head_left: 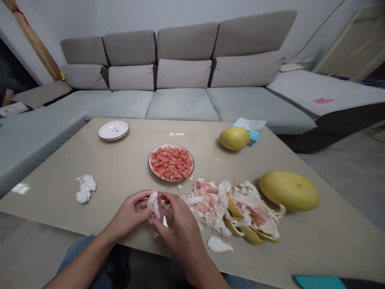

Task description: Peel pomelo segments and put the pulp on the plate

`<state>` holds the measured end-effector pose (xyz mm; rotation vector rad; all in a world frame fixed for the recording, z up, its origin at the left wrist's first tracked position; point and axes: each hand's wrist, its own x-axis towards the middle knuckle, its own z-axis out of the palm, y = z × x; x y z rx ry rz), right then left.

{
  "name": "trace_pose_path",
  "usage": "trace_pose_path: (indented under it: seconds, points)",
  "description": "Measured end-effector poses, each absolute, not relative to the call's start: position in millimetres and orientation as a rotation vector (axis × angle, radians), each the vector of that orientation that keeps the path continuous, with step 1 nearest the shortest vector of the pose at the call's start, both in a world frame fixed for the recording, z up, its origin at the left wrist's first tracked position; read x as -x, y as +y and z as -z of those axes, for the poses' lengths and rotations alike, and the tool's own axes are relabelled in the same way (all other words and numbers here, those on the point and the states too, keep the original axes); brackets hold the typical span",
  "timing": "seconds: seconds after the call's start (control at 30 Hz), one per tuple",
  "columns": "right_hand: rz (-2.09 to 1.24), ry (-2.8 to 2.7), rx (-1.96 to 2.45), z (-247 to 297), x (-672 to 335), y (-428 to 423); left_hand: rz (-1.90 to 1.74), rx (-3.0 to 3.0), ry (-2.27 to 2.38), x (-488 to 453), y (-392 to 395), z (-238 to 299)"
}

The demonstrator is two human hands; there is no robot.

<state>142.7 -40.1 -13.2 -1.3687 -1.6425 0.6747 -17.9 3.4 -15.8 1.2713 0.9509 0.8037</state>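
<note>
Between my two hands, over the table's near edge, is a pomelo segment [155, 204] with whitish skin on it. My left hand [136, 212] grips it from the left, fingers curled and thumb against its side. My right hand [179, 218] holds it from the right with thumb and fingers; part of the segment is hidden behind them. Just beyond my hands sits a dark-rimmed plate [149, 165] full of pink-red pomelo flesh pieces [171, 162]. Right of my right hand lies a heap of pale membrane scraps [209, 202] with thick yellow peel [252, 235].
Two whole yellow pomelos are on the right, one near [288, 190] and one farther [234, 138] by a tissue pack [254, 136]. A white plate [113, 130] stands far left, crumpled tissue [86, 188] nearer. A teal object [319, 282] lies bottom right; a sofa [180, 104] stands behind.
</note>
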Motion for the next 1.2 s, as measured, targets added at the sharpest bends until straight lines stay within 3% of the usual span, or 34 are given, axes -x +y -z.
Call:
trace_pose_path:
  seconds: [0.27, 0.7, 1.03, 1.2]
  points:
    - [-0.722, -1.668, 1.287, 17, -141, -41, -0.795, -1.311, 0.965, 20, 1, 14]
    - [-0.386, -1.648, 1.384, 25, -130, -41, -0.775, -1.527, 1.065, 15, -2, 12]
    - [-0.882, -1.479, 1.28, 7, -151, -33, -0.769, -1.321, 0.98, 19, 0, 10]
    - [-0.756, -1.47, 1.275, 9, -149, -34, -0.851, -1.278, 0.986, 12, -1, 15]
